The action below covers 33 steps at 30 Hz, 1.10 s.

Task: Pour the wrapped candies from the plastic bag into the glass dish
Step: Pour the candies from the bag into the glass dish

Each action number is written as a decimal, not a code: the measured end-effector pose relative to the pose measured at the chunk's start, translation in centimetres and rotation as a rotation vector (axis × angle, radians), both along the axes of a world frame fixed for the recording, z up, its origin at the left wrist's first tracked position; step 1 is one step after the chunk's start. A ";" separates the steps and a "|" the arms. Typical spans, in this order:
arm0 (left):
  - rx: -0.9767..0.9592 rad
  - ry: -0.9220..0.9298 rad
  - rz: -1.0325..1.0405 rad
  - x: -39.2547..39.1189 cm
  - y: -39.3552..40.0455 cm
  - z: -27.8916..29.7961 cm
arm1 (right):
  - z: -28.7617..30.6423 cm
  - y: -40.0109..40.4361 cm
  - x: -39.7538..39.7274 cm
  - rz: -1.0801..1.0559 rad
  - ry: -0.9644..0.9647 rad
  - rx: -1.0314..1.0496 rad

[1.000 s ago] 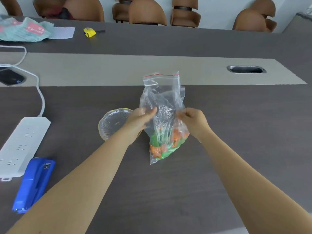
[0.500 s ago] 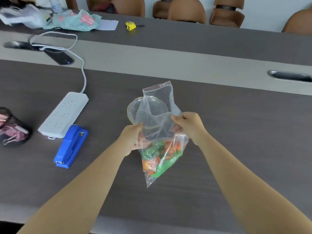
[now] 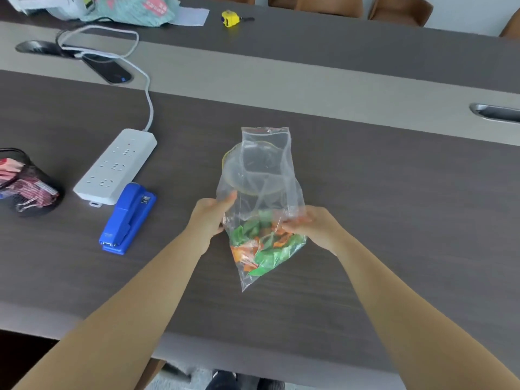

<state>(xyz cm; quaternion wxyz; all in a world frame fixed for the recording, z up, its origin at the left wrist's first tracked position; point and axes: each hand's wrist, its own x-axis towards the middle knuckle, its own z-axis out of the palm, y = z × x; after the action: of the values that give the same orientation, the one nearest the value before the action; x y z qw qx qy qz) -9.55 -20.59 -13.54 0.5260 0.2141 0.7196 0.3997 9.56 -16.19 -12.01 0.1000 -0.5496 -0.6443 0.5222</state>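
The plastic bag is clear, with a thin red line along its top edge. The wrapped candies inside it are green and orange. The glass dish is clear with a yellowish rim. The desk is dark grey-brown wood grain, crossed by a pale beige band. The stapler is bright blue. The power strip and its cable are white. The small tape measure is yellow. The mesh holder is black.

A long dark wood-grain table fills the view, crossed by a pale grey strip with oval cable slots. Brown chairs stand along its far side against a pale wall.
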 end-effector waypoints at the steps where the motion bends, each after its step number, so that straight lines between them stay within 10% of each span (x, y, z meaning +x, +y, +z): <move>1: -0.023 -0.001 -0.043 0.2 -0.8 -0.2 | -0.3 0.0 -0.2 -0.016 -0.049 0.036; 10: 0.002 0.065 -0.355 1.9 -3.0 -0.9 | -1.5 0.5 -1.2 -0.117 -0.058 0.169; 33: 0.072 -0.707 0.024 -0.8 0.9 3.2 | 1.6 2.0 -0.3 -0.177 0.582 -0.501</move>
<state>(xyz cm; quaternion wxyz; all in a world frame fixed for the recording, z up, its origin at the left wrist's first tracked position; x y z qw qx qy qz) -10.35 -19.66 -10.32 0.7299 0.0721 0.4809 0.4804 9.29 -14.24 -10.37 0.1860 -0.4394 -0.3918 0.7866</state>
